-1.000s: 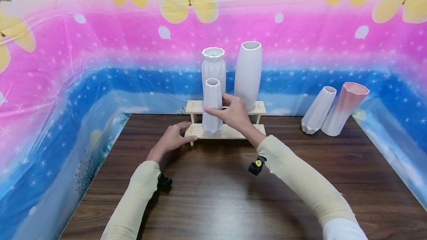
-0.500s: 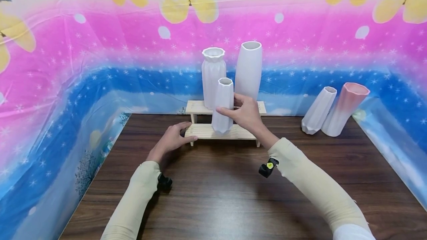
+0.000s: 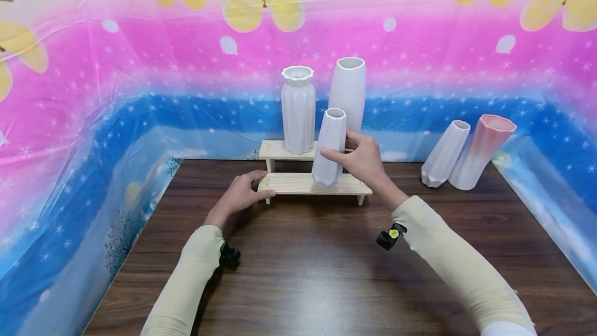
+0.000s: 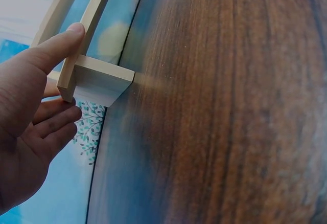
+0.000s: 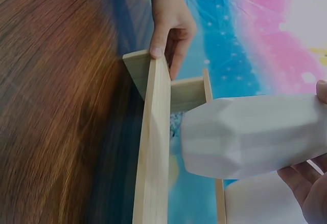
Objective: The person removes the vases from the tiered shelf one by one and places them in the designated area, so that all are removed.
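Note:
My right hand (image 3: 366, 158) holds a slim, faceted white vase (image 3: 330, 144) with the thumb on its near side. The vase leans slightly over the lower step of a two-step wooden stand (image 3: 289, 184). A gap shows between the vase's base and that step in the right wrist view. At the stand's left end, my left hand (image 3: 239, 192) grips the lower step, thumb along its front, other fingers behind. On the upper step stand a fluted white vase (image 3: 298, 113) with a scalloped rim and a tall smooth white vase (image 3: 349, 89), its lower part hidden.
To the right on the brown wooden table (image 3: 298, 274), another faceted white vase (image 3: 445, 154) and a pink-and-white vase (image 3: 482, 152) stand side by side, looking tilted. A printed cloth (image 3: 186, 71) hangs behind the table.
My right hand has moved the slim white vase rightward along the lower step, from before the fluted vase to before the tall smooth one. The left hand keeps its place.

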{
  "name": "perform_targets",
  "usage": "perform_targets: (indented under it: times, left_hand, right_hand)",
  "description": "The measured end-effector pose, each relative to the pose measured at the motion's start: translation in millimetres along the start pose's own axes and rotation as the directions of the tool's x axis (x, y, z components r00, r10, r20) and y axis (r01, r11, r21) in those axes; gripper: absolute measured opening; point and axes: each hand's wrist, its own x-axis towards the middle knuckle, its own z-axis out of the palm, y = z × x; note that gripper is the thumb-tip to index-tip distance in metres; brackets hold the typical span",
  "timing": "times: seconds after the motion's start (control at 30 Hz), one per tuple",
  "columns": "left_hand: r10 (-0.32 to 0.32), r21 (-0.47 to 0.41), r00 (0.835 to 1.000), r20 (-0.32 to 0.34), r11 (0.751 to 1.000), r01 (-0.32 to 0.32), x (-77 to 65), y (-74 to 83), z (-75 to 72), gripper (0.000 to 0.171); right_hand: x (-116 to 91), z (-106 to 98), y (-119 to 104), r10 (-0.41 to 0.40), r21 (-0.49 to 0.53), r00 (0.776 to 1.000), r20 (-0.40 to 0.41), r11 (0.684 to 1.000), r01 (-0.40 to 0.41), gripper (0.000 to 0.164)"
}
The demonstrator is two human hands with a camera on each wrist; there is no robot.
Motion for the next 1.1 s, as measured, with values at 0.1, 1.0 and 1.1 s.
perform_targets:
  times: [0.1, 1.0, 1.1]
  left_hand:
    - [0.001, 0.000, 1.000, 0.001, 1.000, -0.001, 0.1, -0.3, 0.1, 0.082]
    - [0.008, -0.001, 1.000, -0.004, 1.000, -0.008, 0.6, -0.2, 0.3, 0.081]
    - [0.007, 0.001, 1.000, -0.004, 1.000, -0.007, 0.7, -0.5, 0.1, 0.081]
  right_hand:
    - [-2, -7, 3, 0.010, -0.003, 1.000, -0.004, 1.000, -0.010, 0.067]
    - [-7, -69, 22, 0.062, -0.136, 0.990, -0.124, 0.988, -0.079, 0.076]
    - [-8, -75, 24, 0.055, -0.155, 0.989, -0.140, 0.985, -0.076, 0.076]
